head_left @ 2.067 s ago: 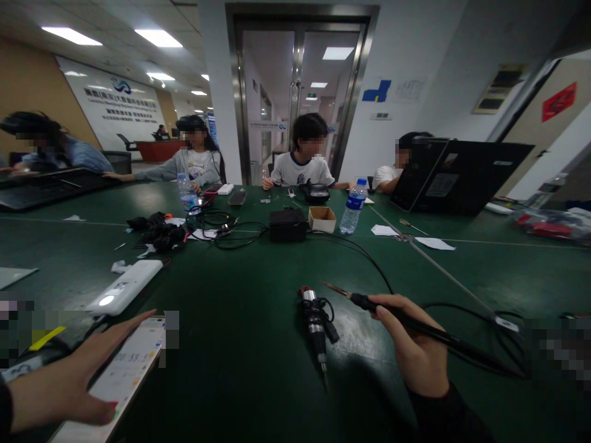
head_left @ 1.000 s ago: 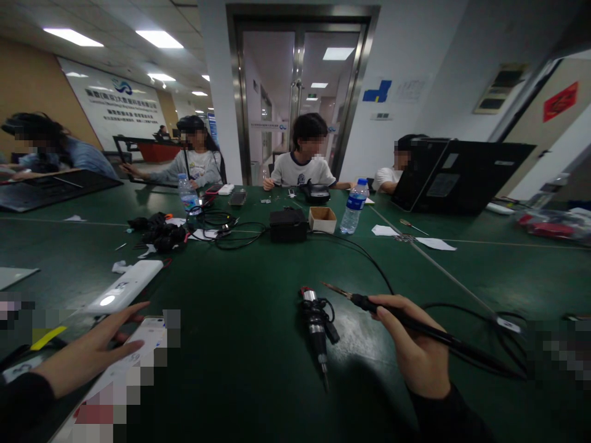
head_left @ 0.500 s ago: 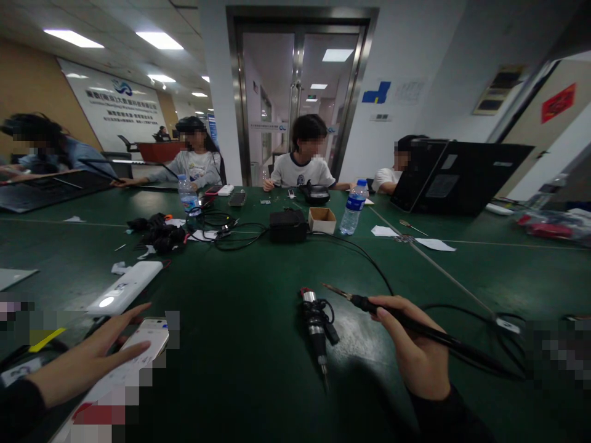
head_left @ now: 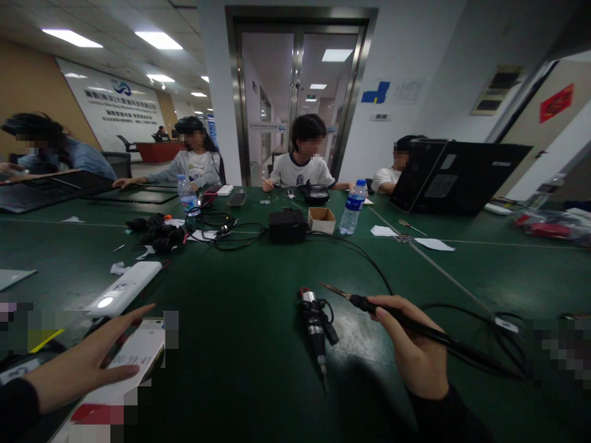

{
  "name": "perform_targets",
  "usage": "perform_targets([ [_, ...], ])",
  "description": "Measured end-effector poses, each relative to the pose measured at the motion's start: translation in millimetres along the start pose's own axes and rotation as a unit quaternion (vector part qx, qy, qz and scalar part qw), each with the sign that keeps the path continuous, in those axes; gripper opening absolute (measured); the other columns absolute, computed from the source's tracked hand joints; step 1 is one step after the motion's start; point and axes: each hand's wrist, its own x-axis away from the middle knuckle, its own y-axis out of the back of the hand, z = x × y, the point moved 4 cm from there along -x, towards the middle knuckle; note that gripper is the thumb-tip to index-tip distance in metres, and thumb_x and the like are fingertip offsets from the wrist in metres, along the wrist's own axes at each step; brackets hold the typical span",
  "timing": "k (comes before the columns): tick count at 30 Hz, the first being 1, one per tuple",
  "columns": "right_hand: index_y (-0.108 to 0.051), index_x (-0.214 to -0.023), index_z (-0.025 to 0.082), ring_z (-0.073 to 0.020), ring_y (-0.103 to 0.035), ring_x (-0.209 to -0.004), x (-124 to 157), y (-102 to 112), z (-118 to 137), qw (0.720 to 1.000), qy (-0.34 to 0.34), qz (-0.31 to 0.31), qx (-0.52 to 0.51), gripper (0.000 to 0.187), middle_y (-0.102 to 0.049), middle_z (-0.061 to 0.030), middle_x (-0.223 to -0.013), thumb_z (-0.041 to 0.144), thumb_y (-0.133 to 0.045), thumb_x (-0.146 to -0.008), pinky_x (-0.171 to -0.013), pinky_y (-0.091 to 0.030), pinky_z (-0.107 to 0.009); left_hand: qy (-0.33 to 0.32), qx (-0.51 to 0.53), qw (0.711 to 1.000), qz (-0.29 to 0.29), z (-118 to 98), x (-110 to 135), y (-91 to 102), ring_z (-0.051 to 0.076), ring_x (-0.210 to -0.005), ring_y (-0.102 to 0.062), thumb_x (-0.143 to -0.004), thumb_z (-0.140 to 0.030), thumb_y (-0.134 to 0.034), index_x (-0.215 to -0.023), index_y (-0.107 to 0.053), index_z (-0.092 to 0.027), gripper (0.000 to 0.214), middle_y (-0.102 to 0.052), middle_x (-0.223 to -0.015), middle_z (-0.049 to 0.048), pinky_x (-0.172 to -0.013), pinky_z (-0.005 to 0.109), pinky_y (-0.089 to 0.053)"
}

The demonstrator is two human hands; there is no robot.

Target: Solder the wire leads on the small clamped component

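Observation:
My right hand (head_left: 410,344) is closed around the black handle of a soldering iron (head_left: 397,320). Its pointed tip faces left, held above the table. Just left of that tip lies an electric screwdriver (head_left: 316,332), its black cord wound about the body and its bit toward me. At lower left, my left hand (head_left: 87,357) is over a phone (head_left: 138,351), thumb and fingers apart. A timer shows on the phone's light screen, and part of the phone is hidden by the hand or blurred out.
The green table (head_left: 240,307) carries a white power bank (head_left: 127,288), a bundle of black parts (head_left: 159,234), a black box (head_left: 287,226), a small open carton (head_left: 322,220) and a water bottle (head_left: 353,209). Cables run across to the right. Several people sit opposite, near a large black laptop (head_left: 452,178).
My left thumb has shifted left and down across the phone, uncovering the timer digits. Across the table, a person has lowered a dark panel flat. My right hand is nearly still.

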Motion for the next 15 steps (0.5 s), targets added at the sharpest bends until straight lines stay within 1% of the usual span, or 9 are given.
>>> perform_targets([
  [4,-0.07,-0.087,0.021,-0.0194,-0.066,-0.073,-0.8,-0.3,1.1,1.0,-0.003,-0.001,0.005,0.011,-0.068,-0.0036,-0.082,0.027,-0.062,-0.082,-0.065,-0.051,-0.031,0.012,0.002,0.999,0.032,7.9,-3.6,-2.3,0.04,-0.125,-0.048,-0.067,-0.061,-0.058,-0.151,-0.013,-0.022,0.103,-0.028,-0.153,0.0163,-0.092,0.054,-0.047],
  [6,-0.07,-0.086,0.021,-0.0192,-0.066,-0.072,-1.0,-0.2,2.0,1.0,-0.001,-0.004,0.008,0.01,-0.068,-0.0034,-0.081,0.027,-0.063,-0.082,-0.064,-0.05,-0.031,0.013,0.005,0.999,0.035,7.9,-4.2,-1.4,0.039,-0.125,-0.048,-0.066,-0.062,-0.059,-0.15,-0.015,-0.022,0.103,-0.03,-0.152,0.0161,-0.092,0.052,-0.048],
  [9,-0.07,-0.085,0.021,-0.0192,-0.066,-0.071,-1.1,-0.2,3.4,1.0,0.004,-0.006,0.007,0.011,-0.068,-0.0035,-0.081,0.027,-0.062,-0.082,-0.064,-0.05,-0.031,0.012,0.015,1.0,0.022,5.0,-2.9,-0.9,0.038,-0.124,-0.049,-0.066,-0.061,-0.06,-0.149,-0.019,-0.021,0.101,-0.032,-0.151,0.0156,-0.092,0.049,-0.049],
  [12,-0.071,-0.086,0.021,-0.0192,-0.066,-0.071,-1.3,-0.5,4.1,1.0,0.004,-0.006,0.005,0.011,-0.068,-0.0035,-0.08,0.026,-0.062,-0.082,-0.064,-0.051,-0.031,0.013,0.025,1.0,0.0,4.2,-1.9,-1.4,0.038,-0.124,-0.049,-0.066,-0.06,-0.059,-0.148,-0.021,-0.022,0.098,-0.032,-0.15,0.015,-0.092,0.049,-0.048],
  [15,-0.07,-0.086,0.021,-0.0192,-0.066,-0.072,-1.2,-0.4,3.4,1.0,0.0,-0.007,0.006,0.01,-0.068,-0.0034,-0.081,0.026,-0.062,-0.082,-0.065,-0.051,-0.031,0.014,0.024,1.0,0.012,5.9,-2.2,-3.7,0.039,-0.123,-0.048,-0.065,-0.06,-0.061,-0.148,-0.021,-0.023,0.099,-0.032,-0.15,0.0153,-0.093,0.05,-0.047],
])
